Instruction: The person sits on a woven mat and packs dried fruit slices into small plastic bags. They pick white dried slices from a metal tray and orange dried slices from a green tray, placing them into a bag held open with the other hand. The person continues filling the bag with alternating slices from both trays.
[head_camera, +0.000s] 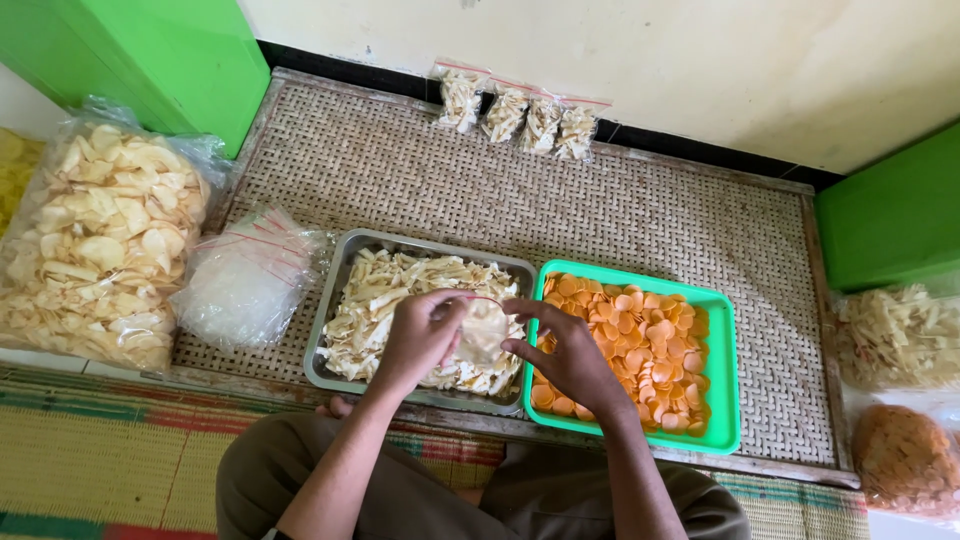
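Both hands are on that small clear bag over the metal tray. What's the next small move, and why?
Probably spread the small clear plastic bag open: the left hand and right hand pinch its mouth, it looks empty, and pale chips fill the metal tray beneath.

Woven rattan mat (640, 210) holding a metal tray (335, 290), green tray (725, 380), four small filled bags (520, 115), clear bag stack (245, 285)

Green tray (728, 372), orange crackers (640, 345).
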